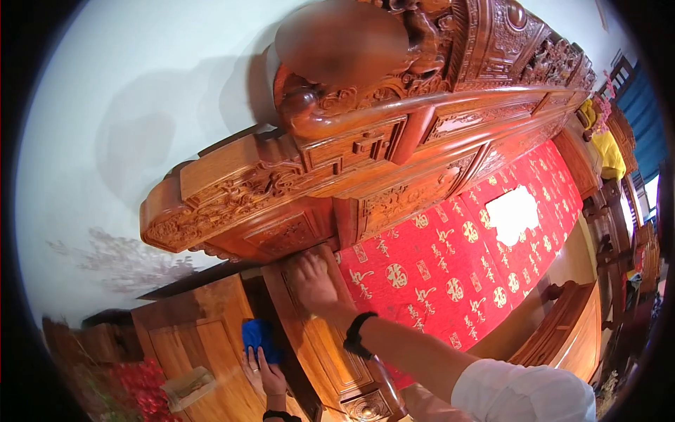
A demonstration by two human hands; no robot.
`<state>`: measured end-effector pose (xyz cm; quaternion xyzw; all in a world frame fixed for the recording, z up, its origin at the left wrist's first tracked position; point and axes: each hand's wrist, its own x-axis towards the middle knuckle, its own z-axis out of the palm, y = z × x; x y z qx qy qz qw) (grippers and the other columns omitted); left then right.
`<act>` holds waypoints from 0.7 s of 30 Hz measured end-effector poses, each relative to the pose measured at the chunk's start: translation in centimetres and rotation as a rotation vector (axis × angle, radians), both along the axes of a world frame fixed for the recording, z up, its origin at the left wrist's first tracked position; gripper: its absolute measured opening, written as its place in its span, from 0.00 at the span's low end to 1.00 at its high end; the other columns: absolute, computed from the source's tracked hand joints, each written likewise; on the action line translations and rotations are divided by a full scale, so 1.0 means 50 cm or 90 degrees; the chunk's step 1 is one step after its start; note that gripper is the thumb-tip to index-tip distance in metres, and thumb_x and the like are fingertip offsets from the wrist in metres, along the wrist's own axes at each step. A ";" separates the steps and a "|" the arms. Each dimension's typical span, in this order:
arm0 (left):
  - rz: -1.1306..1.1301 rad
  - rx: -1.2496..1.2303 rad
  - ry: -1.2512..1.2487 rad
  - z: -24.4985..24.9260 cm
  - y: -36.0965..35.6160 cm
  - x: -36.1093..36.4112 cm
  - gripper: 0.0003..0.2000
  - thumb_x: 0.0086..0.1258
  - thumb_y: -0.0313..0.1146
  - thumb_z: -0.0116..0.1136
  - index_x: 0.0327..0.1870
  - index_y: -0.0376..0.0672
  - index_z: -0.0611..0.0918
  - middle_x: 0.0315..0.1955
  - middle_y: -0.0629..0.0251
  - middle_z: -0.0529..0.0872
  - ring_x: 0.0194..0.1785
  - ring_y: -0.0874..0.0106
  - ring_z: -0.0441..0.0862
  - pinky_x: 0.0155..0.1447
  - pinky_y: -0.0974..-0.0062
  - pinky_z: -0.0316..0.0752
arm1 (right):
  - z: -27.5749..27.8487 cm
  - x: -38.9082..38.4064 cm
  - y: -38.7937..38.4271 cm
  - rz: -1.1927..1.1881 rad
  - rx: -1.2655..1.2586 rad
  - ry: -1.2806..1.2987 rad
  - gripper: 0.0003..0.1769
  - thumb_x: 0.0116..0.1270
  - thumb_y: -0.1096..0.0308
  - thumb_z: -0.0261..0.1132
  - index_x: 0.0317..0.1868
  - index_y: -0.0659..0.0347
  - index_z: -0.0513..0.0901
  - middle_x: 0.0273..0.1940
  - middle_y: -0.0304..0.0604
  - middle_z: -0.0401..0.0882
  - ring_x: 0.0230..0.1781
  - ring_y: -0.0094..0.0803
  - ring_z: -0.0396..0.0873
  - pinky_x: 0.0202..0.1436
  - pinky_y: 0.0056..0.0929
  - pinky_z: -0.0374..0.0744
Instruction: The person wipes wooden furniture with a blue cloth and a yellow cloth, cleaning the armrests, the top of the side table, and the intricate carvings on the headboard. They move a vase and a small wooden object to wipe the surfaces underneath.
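Observation:
The view is tilted. At the lower left, my left hand [266, 374] wears a ring and presses a blue cloth [257, 336] at the edge of a wooden cabinet [221, 344]. My right hand [314, 283], with a black band at the wrist, rests fingers down on the top of a wooden side panel [292, 309], beside the carved headboard [394, 204]. Nothing shows in its fingers. A red cloth with gold characters [436, 281] covers the bed just right of that hand.
A bright white patch [513, 214] shows on the red cloth. Red flowers [144, 387] stand at the lower left near a small box [190, 389]. A wooden footboard [555, 337] and a yellow cloth [608, 155] lie to the right. A blurred round area covers the headboard's top.

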<state>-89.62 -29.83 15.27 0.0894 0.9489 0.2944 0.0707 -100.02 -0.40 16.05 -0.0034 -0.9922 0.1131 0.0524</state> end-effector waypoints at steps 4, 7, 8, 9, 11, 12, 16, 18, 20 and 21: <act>0.012 -0.020 0.107 0.005 0.014 -0.012 0.24 0.75 0.26 0.43 0.71 0.38 0.75 0.73 0.45 0.71 0.76 0.42 0.64 0.79 0.44 0.57 | 0.032 0.063 -0.112 0.080 -0.036 -0.072 0.29 0.71 0.62 0.57 0.71 0.61 0.73 0.67 0.55 0.76 0.79 0.54 0.59 0.83 0.54 0.56; -0.041 -0.132 0.157 0.032 0.014 -0.007 0.23 0.75 0.28 0.44 0.69 0.37 0.77 0.72 0.45 0.72 0.75 0.42 0.66 0.77 0.42 0.59 | 0.027 0.141 -0.088 0.296 -0.244 -0.009 0.32 0.72 0.60 0.59 0.74 0.61 0.70 0.74 0.53 0.69 0.82 0.51 0.56 0.84 0.55 0.53; -0.045 -0.128 0.102 0.039 0.014 -0.007 0.24 0.76 0.26 0.43 0.73 0.38 0.73 0.75 0.44 0.69 0.76 0.42 0.65 0.78 0.48 0.60 | 0.030 0.152 -0.055 0.331 -0.259 -0.024 0.32 0.71 0.61 0.60 0.74 0.59 0.70 0.75 0.53 0.67 0.82 0.51 0.55 0.84 0.55 0.52; -0.048 -0.124 0.050 0.044 0.012 -0.007 0.26 0.77 0.25 0.42 0.77 0.39 0.69 0.77 0.43 0.65 0.76 0.41 0.64 0.78 0.55 0.62 | 0.037 0.158 -0.025 0.368 -0.272 -0.039 0.33 0.71 0.62 0.60 0.75 0.58 0.69 0.77 0.53 0.65 0.82 0.51 0.55 0.84 0.55 0.52; -0.046 -0.144 0.117 0.014 0.000 -0.010 0.24 0.75 0.27 0.45 0.73 0.38 0.73 0.74 0.44 0.69 0.75 0.41 0.65 0.78 0.47 0.60 | 0.054 0.160 0.023 0.254 -0.211 -0.059 0.34 0.70 0.62 0.61 0.76 0.55 0.68 0.78 0.51 0.63 0.82 0.51 0.55 0.85 0.55 0.51; -0.048 -0.165 0.184 0.009 0.001 -0.012 0.23 0.74 0.29 0.48 0.69 0.38 0.77 0.72 0.46 0.73 0.74 0.41 0.66 0.77 0.40 0.58 | 0.061 0.158 0.033 0.137 -0.149 -0.077 0.35 0.70 0.62 0.62 0.77 0.52 0.67 0.79 0.50 0.60 0.82 0.51 0.55 0.85 0.54 0.51; -0.036 -0.118 0.160 0.009 -0.002 -0.013 0.23 0.73 0.29 0.48 0.69 0.38 0.77 0.71 0.45 0.73 0.74 0.41 0.66 0.78 0.41 0.57 | 0.055 0.181 -0.032 0.045 -0.002 -0.177 0.36 0.69 0.64 0.61 0.78 0.51 0.66 0.81 0.49 0.57 0.82 0.50 0.55 0.84 0.55 0.52; -0.075 -0.156 0.200 0.000 -0.019 -0.013 0.23 0.73 0.30 0.48 0.68 0.37 0.77 0.71 0.45 0.73 0.74 0.41 0.66 0.78 0.41 0.57 | -0.012 0.231 -0.093 0.193 -0.144 -0.052 0.35 0.70 0.65 0.60 0.78 0.54 0.65 0.79 0.49 0.59 0.82 0.52 0.54 0.84 0.54 0.55; -0.078 -0.134 0.208 -0.006 -0.018 -0.012 0.23 0.73 0.30 0.48 0.69 0.37 0.77 0.72 0.45 0.73 0.75 0.41 0.65 0.78 0.41 0.57 | -0.052 0.257 -0.103 0.321 -0.269 0.078 0.35 0.71 0.66 0.59 0.78 0.56 0.64 0.78 0.50 0.61 0.82 0.53 0.54 0.84 0.53 0.57; -0.067 -0.126 0.207 -0.010 -0.018 -0.010 0.24 0.73 0.30 0.47 0.69 0.36 0.76 0.72 0.45 0.72 0.75 0.41 0.65 0.78 0.41 0.57 | -0.037 0.265 -0.090 0.298 -0.258 0.079 0.35 0.71 0.66 0.59 0.78 0.56 0.64 0.78 0.50 0.61 0.82 0.53 0.54 0.84 0.53 0.57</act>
